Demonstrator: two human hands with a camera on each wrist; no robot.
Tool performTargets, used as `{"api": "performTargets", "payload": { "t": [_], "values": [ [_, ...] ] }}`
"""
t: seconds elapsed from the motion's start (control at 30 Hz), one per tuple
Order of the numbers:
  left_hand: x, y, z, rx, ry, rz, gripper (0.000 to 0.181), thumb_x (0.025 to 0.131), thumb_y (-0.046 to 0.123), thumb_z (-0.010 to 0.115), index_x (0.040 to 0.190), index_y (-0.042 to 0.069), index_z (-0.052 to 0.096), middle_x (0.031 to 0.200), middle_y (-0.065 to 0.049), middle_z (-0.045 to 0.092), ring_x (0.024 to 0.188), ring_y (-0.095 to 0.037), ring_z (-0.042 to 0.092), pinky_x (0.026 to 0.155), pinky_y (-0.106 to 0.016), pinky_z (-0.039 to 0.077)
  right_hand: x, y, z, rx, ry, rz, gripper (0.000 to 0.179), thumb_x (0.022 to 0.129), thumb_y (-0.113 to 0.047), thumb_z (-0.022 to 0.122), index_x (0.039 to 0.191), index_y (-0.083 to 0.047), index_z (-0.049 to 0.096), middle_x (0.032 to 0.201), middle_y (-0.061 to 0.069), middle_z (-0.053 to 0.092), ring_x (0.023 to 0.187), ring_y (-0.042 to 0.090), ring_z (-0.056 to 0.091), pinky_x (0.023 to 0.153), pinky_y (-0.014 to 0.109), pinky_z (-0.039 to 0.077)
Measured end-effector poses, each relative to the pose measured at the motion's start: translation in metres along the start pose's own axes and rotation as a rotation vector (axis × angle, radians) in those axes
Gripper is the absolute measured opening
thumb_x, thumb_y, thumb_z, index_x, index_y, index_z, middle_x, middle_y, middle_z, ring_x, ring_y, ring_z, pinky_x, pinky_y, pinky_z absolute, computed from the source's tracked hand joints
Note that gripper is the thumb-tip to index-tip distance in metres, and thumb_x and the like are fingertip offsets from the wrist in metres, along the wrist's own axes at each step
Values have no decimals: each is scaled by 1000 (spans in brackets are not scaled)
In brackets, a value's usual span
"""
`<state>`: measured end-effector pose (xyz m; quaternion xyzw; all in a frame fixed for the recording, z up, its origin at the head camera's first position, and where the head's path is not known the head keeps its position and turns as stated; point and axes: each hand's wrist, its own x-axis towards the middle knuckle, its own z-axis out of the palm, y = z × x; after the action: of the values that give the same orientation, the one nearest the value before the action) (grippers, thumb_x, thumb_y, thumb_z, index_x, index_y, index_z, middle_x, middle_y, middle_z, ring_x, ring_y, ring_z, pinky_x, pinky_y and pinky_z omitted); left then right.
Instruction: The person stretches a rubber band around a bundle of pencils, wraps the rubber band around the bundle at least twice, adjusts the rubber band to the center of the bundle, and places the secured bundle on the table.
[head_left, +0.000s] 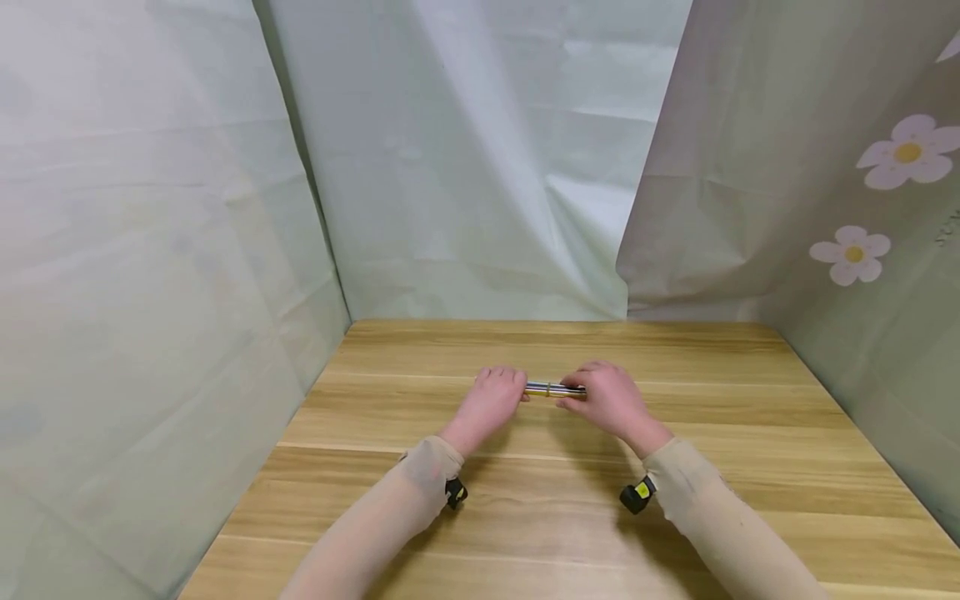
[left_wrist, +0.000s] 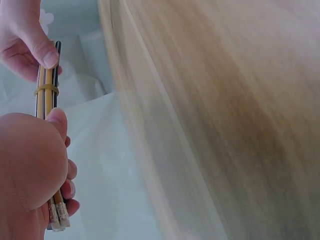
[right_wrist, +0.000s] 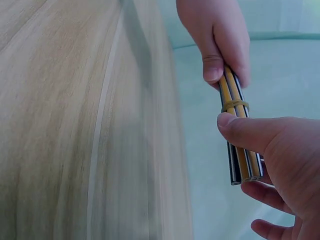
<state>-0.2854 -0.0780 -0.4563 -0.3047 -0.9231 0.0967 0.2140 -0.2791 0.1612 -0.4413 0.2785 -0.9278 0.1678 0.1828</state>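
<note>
A bundle of pencils [head_left: 548,389], striped yellow and black, lies level between both hands above the table. Round its middle sits a tan rubber band [right_wrist: 234,105]. My left hand [head_left: 491,401] grips one end, where clear-looking eraser tips [left_wrist: 59,216] stick out below the fingers in the left wrist view. The other end is held by my right hand [head_left: 609,400], its thumb pressed on the pencils near the band and its fingers beneath them. Flat unsharpened ends [right_wrist: 246,179] show beside the right fingers in the right wrist view. The palms hide part of the bundle.
The hands are over a wood-grain table [head_left: 555,533]. Pale cloth sheets [head_left: 480,208] hang behind it and on both sides, with white flowers [head_left: 907,152] printed on the right one. Each wrist wears a small black camera [head_left: 637,496].
</note>
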Motion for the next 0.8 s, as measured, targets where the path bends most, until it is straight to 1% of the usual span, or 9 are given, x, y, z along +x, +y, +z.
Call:
{"api": "performTargets", "payload": {
  "t": [0.13,0.27,0.37,0.5,0.57,0.7,0.8],
  "values": [
    [0,0,2,27,3,9,26,110,37,60,104,11,57,96,-3,67,87,-18,62,75,-33,48,-1,2,0,2,6,-12,29,85,-33,94,104,-14,84,96,-2,75,90,22,68,78,46,55],
    [-1,2,4,83,16,33,29,110,40,59,102,12,56,92,-2,65,82,-17,59,72,-31,47,-2,1,2,-17,16,-39,26,84,-33,95,101,-16,84,93,-3,76,88,22,69,78,45,55],
    [-3,6,5,123,45,62,32,110,42,59,100,12,55,88,-1,63,79,-16,58,70,-30,47,-3,-1,6,-32,22,-90,24,84,-32,94,97,-15,84,91,-2,77,88,23,69,79,44,56],
    [-5,12,7,152,74,83,32,109,43,60,99,13,55,87,0,63,77,-15,58,68,-30,46,-1,-6,12,-9,37,-176,22,86,-28,93,95,-11,83,91,2,76,89,25,69,81,43,57],
    [-5,15,7,154,73,100,31,109,42,60,101,12,57,89,0,64,78,-15,59,69,-30,47,0,-7,13,0,40,-206,22,86,-27,93,96,-10,83,92,2,76,91,25,69,82,43,57],
    [-2,19,7,140,53,114,29,109,41,59,105,12,58,93,-1,66,82,-16,62,73,-30,49,1,-6,14,29,16,-205,26,86,-30,93,101,-10,84,95,1,76,96,24,69,84,42,58],
    [0,20,5,116,44,101,30,109,42,59,106,12,58,95,-1,67,84,-16,63,73,-31,49,1,-4,11,62,-22,-159,32,86,-34,93,106,-11,84,100,2,77,99,25,68,86,44,57]
  ]
}}
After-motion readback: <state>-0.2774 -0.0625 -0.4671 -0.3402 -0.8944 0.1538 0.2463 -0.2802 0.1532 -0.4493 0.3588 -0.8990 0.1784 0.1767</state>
